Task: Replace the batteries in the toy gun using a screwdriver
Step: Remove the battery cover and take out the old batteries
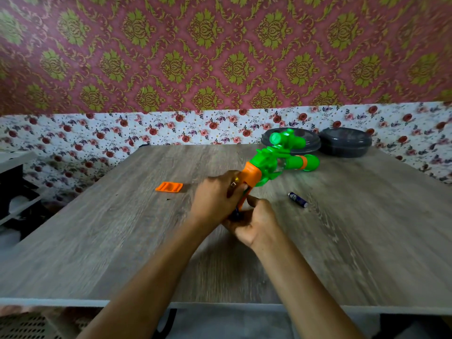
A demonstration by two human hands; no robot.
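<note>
A green and orange toy gun is held over the middle of the wooden table, barrel pointing away to the right. My left hand grips its orange handle from the left. My right hand is curled against the bottom of the handle from below, with a dark object between the two hands that I cannot make out. The orange battery cover lies on the table to the left, with a tiny dark screw just in front of it. One blue battery lies to the right of my hands.
Two dark round lidded containers stand at the far right edge against the flowered wall. A white shelf unit is off the table's left side. The table's near edge runs just below my forearms.
</note>
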